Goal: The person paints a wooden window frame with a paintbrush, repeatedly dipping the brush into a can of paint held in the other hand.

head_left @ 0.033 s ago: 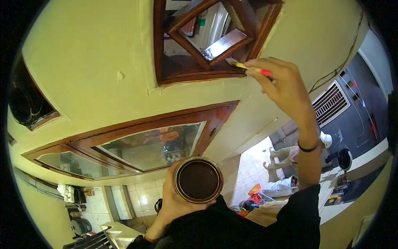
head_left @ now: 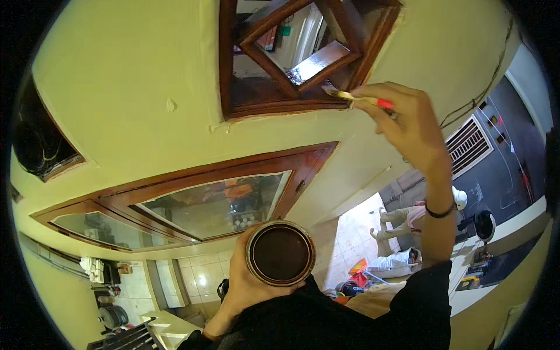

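In the right hand (head_left: 410,123), a paintbrush (head_left: 345,94).

We read this as a building's interior with finishing work under way, though we cannot tell whether it is a home. Around us, a pale yellow wall (head_left: 134,99) carries a dark wooden lattice (head_left: 269,71) at 12 o'clock and wood-framed glazing (head_left: 216,204) at 8. The tiled floor (head_left: 204,277) shows at 7. Work signs: loose cables (head_left: 489,84) at 2 o'clock, an open tin of dark brown liquid (head_left: 281,254) at 6, a paintbrush (head_left: 345,95) at 1.
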Available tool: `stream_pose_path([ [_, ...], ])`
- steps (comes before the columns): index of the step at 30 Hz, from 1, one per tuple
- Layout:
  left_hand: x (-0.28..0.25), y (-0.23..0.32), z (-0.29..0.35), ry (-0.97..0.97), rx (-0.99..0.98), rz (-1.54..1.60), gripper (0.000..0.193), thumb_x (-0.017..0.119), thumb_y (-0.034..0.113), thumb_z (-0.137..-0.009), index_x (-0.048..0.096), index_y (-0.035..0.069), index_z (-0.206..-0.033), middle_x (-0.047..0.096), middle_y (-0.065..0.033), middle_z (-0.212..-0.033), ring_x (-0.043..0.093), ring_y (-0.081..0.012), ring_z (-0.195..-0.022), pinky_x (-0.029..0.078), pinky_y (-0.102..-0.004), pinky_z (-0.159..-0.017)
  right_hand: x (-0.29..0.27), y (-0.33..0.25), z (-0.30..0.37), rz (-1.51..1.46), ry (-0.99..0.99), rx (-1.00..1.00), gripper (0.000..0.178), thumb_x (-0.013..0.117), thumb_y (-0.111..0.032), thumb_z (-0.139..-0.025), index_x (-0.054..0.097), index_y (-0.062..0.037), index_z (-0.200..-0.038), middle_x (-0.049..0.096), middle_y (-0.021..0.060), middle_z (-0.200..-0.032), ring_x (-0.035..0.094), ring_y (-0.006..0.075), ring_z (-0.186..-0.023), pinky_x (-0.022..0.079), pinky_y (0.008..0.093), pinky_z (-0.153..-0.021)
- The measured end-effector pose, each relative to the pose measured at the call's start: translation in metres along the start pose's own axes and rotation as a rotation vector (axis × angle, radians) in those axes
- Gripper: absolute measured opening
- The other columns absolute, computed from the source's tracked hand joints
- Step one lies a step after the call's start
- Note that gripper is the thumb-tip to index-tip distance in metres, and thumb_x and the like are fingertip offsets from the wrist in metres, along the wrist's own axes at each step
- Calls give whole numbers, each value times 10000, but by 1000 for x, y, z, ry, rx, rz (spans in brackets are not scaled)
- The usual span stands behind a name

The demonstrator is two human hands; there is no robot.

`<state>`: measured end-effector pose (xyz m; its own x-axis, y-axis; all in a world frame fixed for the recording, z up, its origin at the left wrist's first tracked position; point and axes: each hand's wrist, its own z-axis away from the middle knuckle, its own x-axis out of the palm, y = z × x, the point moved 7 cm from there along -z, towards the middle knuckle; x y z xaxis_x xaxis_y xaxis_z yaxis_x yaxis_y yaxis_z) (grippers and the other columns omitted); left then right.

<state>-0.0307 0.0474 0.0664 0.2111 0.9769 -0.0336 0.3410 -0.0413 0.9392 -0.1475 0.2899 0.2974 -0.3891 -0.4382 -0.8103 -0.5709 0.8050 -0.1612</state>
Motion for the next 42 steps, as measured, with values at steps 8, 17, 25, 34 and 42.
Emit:
stream_pose_path([
  [8,7,-4,-3,-60,-14,31,1226,1074,246,-556,363,-28,-1516,585,-207,-1444,601,-309,-1350,472,-461,-1167,2,4,-8,-40,75,-30,216,735,-93,-994,773,-2,-1186,778,125,-1048,644,113,-620,530,253,-563],
  [17,-1,-12,1,-36,-33,-5,1270,1077,257,-543,336,-30,-1533,576,-214,-1449,594,-319,-1360,480,-467,-1168,-1,4,17,-211,61,167,233,726,-128,-1003,776,-27,-1206,771,112,-1005,664,131,-622,520,268,-565],
  [25,-2,-5,-1,-40,-12,17,1284,1078,249,-538,321,-29,-1538,562,-216,-1459,591,-320,-1364,479,-473,-1168,-1,-17,35,-59,40,26,263,709,-34,-993,762,-26,-1251,757,111,-1051,637,114,-635,505,251,-576],
  [34,2,0,1,-49,27,-59,1269,1080,268,-538,344,-35,-1527,569,-211,-1446,594,-325,-1357,478,-470,-1168,13,-14,30,-121,45,-72,271,714,-33,-988,768,-48,-1254,738,94,-1046,632,113,-633,522,255,-573],
  [42,1,-7,6,-44,-17,-53,1358,1097,295,-470,319,-28,-1536,561,-210,-1452,581,-326,-1362,453,-481,-1188,34,4,16,-142,107,-52,280,716,-116,-979,755,-60,-1250,748,174,-1075,713,375,-914,568,414,-805],
])
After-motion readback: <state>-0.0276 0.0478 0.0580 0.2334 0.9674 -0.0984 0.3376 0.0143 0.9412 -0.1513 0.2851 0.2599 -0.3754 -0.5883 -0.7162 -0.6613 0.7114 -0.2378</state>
